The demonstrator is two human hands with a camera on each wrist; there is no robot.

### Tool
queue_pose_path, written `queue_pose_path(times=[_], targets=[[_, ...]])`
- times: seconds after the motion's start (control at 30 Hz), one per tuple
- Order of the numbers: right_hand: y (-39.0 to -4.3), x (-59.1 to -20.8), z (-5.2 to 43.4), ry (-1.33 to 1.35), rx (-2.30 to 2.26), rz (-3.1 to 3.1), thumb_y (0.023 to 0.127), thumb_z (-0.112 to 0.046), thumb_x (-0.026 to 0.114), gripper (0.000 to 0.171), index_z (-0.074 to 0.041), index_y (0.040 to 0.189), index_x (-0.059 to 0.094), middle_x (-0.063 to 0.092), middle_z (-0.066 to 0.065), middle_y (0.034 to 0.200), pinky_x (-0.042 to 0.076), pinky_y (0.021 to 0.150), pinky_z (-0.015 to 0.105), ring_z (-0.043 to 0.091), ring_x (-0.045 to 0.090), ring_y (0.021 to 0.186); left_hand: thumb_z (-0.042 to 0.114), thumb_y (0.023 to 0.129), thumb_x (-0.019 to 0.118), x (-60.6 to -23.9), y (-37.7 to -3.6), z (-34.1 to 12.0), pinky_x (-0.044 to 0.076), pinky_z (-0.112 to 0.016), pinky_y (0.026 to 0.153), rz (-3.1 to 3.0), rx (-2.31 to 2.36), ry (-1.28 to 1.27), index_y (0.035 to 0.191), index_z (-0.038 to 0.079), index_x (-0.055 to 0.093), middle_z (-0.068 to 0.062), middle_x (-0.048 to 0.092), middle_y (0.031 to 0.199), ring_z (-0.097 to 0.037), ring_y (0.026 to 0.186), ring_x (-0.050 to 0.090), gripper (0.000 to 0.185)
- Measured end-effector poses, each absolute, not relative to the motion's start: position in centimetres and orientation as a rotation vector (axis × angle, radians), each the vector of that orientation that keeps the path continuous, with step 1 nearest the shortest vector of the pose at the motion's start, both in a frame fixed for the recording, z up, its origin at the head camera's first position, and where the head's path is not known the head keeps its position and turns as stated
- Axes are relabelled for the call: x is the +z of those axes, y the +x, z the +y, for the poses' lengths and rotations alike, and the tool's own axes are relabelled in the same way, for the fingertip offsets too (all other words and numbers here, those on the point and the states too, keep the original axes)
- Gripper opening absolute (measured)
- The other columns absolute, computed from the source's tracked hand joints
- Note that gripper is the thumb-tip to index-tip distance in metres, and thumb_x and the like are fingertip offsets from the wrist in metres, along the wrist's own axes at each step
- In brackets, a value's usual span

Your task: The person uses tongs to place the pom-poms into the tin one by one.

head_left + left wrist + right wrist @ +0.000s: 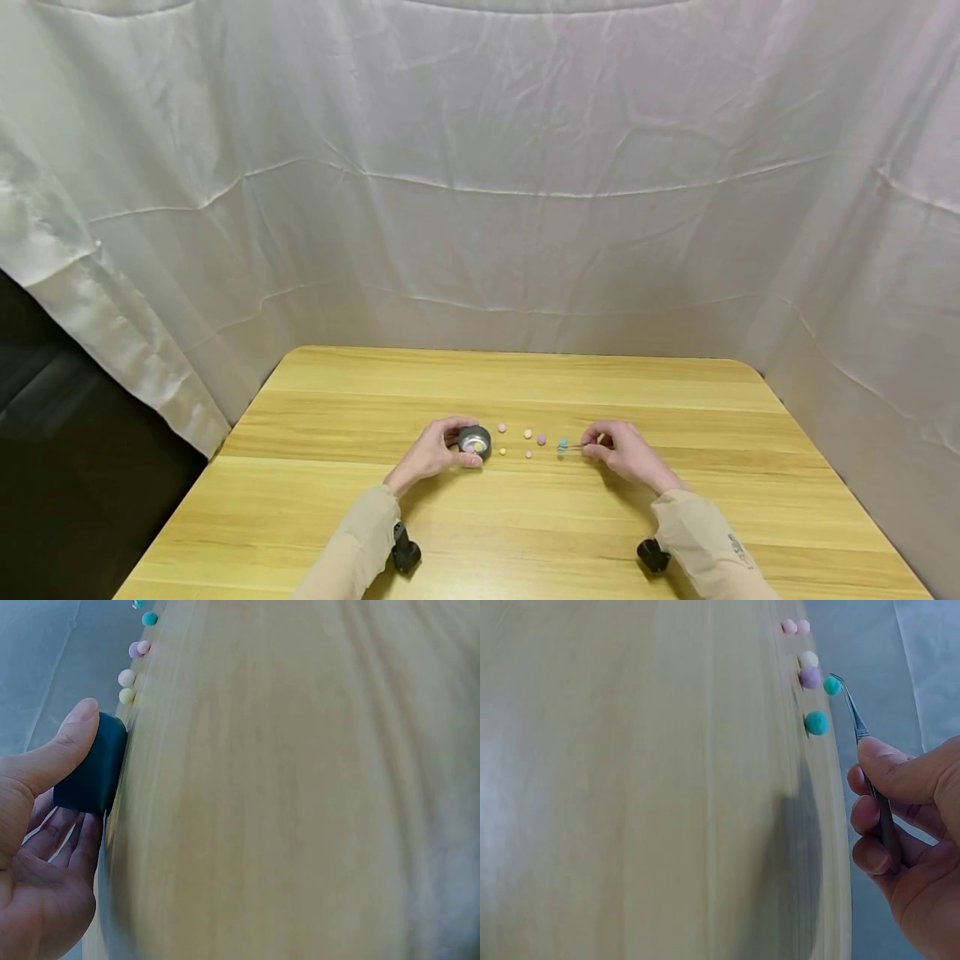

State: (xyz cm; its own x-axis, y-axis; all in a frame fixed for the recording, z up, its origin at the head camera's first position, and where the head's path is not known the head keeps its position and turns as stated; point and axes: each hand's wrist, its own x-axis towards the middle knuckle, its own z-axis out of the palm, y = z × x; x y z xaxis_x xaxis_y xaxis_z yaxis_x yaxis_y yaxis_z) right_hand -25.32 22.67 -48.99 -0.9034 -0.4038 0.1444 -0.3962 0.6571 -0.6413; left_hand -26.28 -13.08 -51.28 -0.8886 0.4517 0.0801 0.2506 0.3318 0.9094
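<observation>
My left hand (438,448) grips a small round dark container (486,437) by its sides, thumb on the near side and fingers behind. Its silvery inside holds a yellow ball (478,447) and a pink one. In the left wrist view the container (94,765) shows only its dark outer wall. My right hand (621,450) pinches bent-tip tweezers (859,724) between thumb and fingers. A small teal pom-pom (832,685) is at the tweezers' tips, raised over the table. Below it, a larger teal pom-pom (817,722) lies on the wood.
Between the hands lie several pom-poms, among them a purple one (542,439), a cream one (527,433), a yellow one (503,452) and pink ones, such as this far pink ball (502,427). The wooden table (495,525) has a pale curtain (525,250) behind it.
</observation>
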Motion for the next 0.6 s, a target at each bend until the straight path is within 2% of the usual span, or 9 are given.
queue_pose_path(times=[0.23, 0.4, 0.6], targets=[[-25.4, -48.9, 22.2, -0.667, -1.108, 2.850, 0.096, -0.014, 0.068, 0.012, -0.002, 0.093, 0.070, 0.067, 0.002, 0.082, 0.043, 0.055, 0.018, 0.004, 0.050, 0.065, 0.007, 0.082, 0.083, -51.1, -26.2, -13.1, 0.054, -0.048, 0.102, 2.397, 1.595, 0.645, 0.135, -0.006, 0.056, -0.027, 0.062, 0.130, -0.040, 0.117, 0.063, 0.061], [-25.6, -48.7, 21.7, -0.657, -1.106, 2.856, 0.095, -0.012, 0.069, 0.009, -0.003, 0.093, 0.070, 0.067, 0.004, 0.084, 0.043, 0.056, 0.018, 0.006, 0.051, 0.067, 0.005, 0.083, 0.081, -51.1, -26.2, -13.0, 0.052, -0.054, 0.103, 2.375, 1.621, 0.648, 0.136, -0.008, 0.055, -0.029, 0.061, 0.131, -0.043, 0.117, 0.062, 0.060], [-25.6, -48.2, 20.9, -0.643, -1.139, 2.821, 0.095, -0.010, 0.068, 0.007, -0.004, 0.092, 0.069, 0.068, 0.007, 0.083, 0.043, 0.055, 0.018, 0.008, 0.052, 0.068, 0.005, 0.083, 0.082, -51.1, -26.2, -13.0, 0.052, -0.053, 0.103, 2.374, 1.626, 0.657, 0.135, -0.008, 0.056, -0.029, 0.062, 0.131, -0.043, 0.117, 0.062, 0.060]])
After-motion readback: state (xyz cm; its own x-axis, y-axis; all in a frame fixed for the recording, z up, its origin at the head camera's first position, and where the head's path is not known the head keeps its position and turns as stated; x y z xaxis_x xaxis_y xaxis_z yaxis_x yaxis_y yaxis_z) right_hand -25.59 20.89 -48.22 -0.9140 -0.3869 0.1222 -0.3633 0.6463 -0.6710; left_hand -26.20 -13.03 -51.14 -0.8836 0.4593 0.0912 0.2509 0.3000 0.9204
